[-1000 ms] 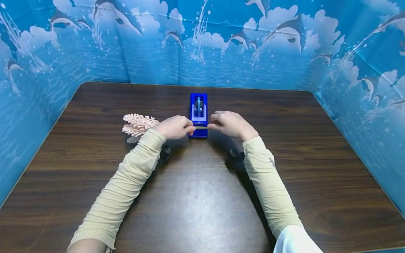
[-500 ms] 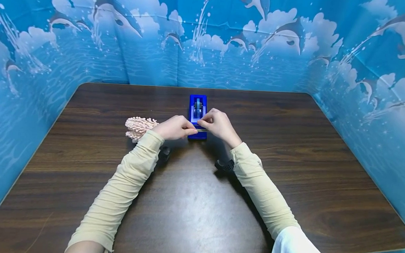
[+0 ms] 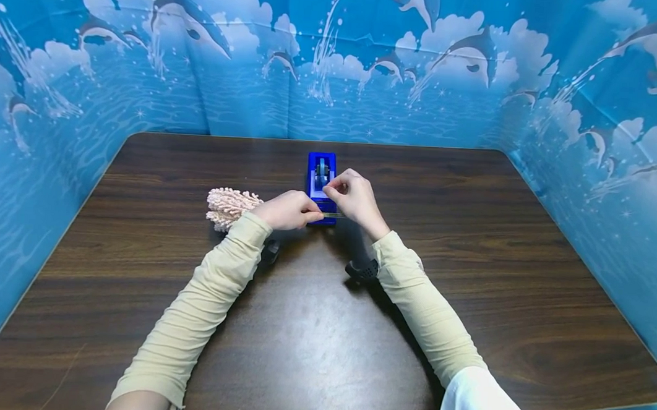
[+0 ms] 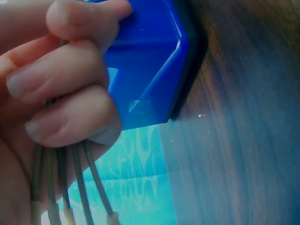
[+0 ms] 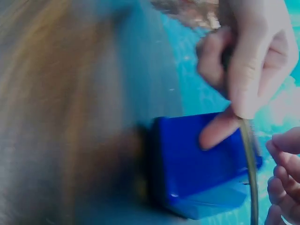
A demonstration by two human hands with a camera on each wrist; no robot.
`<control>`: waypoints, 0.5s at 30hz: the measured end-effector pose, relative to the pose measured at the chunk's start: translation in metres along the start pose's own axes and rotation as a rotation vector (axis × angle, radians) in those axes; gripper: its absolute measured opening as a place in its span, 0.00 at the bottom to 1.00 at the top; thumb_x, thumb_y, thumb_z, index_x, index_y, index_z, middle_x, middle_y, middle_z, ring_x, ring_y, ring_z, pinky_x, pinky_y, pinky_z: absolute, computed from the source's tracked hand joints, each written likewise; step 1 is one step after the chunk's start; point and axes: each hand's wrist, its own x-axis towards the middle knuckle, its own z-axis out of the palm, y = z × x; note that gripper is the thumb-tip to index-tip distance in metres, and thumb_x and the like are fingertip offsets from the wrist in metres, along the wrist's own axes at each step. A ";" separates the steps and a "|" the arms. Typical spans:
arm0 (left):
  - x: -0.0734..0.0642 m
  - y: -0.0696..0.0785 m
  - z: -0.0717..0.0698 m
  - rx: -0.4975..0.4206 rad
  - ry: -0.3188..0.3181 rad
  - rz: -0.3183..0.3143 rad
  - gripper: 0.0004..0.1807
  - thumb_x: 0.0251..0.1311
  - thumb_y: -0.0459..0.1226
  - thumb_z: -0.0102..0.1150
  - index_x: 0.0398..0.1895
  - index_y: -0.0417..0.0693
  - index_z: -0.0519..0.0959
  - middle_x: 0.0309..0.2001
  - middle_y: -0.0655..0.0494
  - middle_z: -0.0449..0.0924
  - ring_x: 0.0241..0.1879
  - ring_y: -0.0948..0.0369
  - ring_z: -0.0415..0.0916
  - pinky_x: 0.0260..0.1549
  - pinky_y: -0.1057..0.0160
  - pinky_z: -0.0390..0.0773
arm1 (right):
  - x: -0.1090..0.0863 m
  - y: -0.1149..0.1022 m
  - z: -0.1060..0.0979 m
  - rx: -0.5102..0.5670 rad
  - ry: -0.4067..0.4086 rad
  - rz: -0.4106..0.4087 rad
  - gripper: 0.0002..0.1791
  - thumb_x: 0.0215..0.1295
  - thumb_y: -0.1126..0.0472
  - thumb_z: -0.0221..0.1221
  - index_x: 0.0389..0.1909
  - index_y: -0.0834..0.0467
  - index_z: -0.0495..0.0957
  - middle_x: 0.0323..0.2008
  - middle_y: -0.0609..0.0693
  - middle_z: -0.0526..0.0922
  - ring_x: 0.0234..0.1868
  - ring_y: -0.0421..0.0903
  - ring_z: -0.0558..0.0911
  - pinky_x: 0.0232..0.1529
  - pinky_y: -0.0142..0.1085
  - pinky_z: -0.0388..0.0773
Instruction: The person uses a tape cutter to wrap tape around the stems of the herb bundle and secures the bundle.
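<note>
Head view, table: dark wood-grain table, with a blue dolphin-print curtain behind the far edge and along the sides.
Head view, tape dispenser: blue tape dispenser near the middle of the far edge, long side pointing towards that edge; tape roll seated in its far half.
Head view, flowers: pale pink flowers, left of the dispenser and well in from the table's left edge, lying partly behind the wrist.
Head view, left hand: left hand grips the stems, which stick out rightward across the dispenser's near end. Join between stems and flowers hidden by the hand.
Head view, right hand: right hand at the dispenser's right side, thumb and forefinger drawn together above it; cannot tell whether they pinch anything.
Head view, sleeves: cream sleeves on both forearms.
Left wrist view, stems: left fingers curled round several thin stems, fanning out below the fist; dispenser wall behind.
Right wrist view, fingers: right fingertips at the right border, bent, beside one stem hanging from the left hand; grip cannot be told. Dispenser behind, table blurred.
</note>
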 end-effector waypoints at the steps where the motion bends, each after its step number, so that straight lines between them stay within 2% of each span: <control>1: 0.000 0.000 0.000 -0.007 0.009 -0.003 0.16 0.70 0.38 0.51 0.30 0.38 0.83 0.13 0.60 0.70 0.17 0.66 0.67 0.26 0.67 0.69 | 0.000 0.000 -0.002 0.004 0.004 0.011 0.09 0.63 0.60 0.62 0.33 0.64 0.83 0.34 0.55 0.79 0.35 0.48 0.77 0.36 0.31 0.69; 7: 0.003 -0.002 0.005 -0.030 0.065 -0.012 0.15 0.69 0.38 0.52 0.31 0.37 0.84 0.15 0.59 0.72 0.18 0.67 0.69 0.26 0.67 0.70 | 0.001 0.000 -0.006 0.012 -0.054 0.047 0.10 0.63 0.59 0.63 0.32 0.64 0.83 0.32 0.53 0.79 0.32 0.45 0.75 0.32 0.29 0.67; 15: 0.006 0.002 0.013 -0.035 0.140 -0.034 0.17 0.69 0.38 0.52 0.27 0.37 0.83 0.13 0.58 0.71 0.17 0.66 0.68 0.25 0.67 0.69 | 0.002 0.001 -0.006 0.070 -0.082 0.081 0.10 0.61 0.60 0.64 0.32 0.65 0.82 0.31 0.54 0.81 0.29 0.43 0.74 0.28 0.27 0.68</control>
